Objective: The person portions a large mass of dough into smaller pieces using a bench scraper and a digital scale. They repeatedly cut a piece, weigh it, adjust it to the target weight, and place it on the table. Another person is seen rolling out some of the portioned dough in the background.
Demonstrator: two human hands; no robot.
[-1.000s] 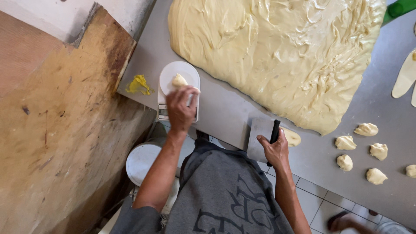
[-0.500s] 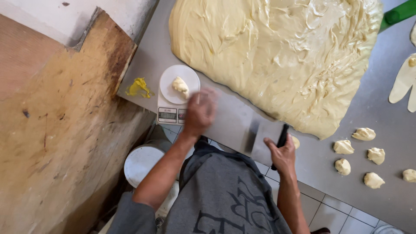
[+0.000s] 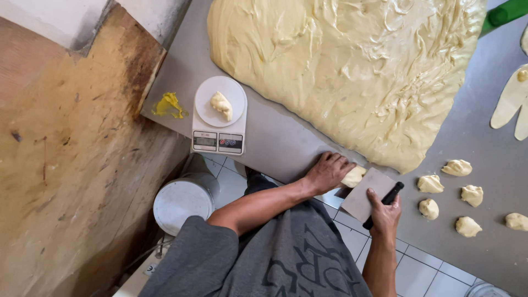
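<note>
The left hand [image 3: 328,171] rests palm down on a small piece of dough [image 3: 353,176] at the near edge of the grey metal surface [image 3: 275,137], fingers curled over it so that only its right end shows. The right hand [image 3: 385,212] is clenched around the black handle of a flat bench scraper [image 3: 367,193], whose blade lies just to the right of that piece, touching or nearly touching it; which, the view does not settle. The piece sits just off the near corner of the large dough sheet [image 3: 341,71], which spreads away from the person across most of the surface, its long axis running from the far left toward the near right. So the small piece lies between the two hands, under the left one and beside the blade held by the right, and the left hand is the nearer.

To the left, well apart from both hands, a white kitchen scale [image 3: 219,124] carries one dough lump [image 3: 221,104] on its round plate. To the right of the scraper, several cut portions [image 3: 445,190] lie scattered and apart from each other.
</note>
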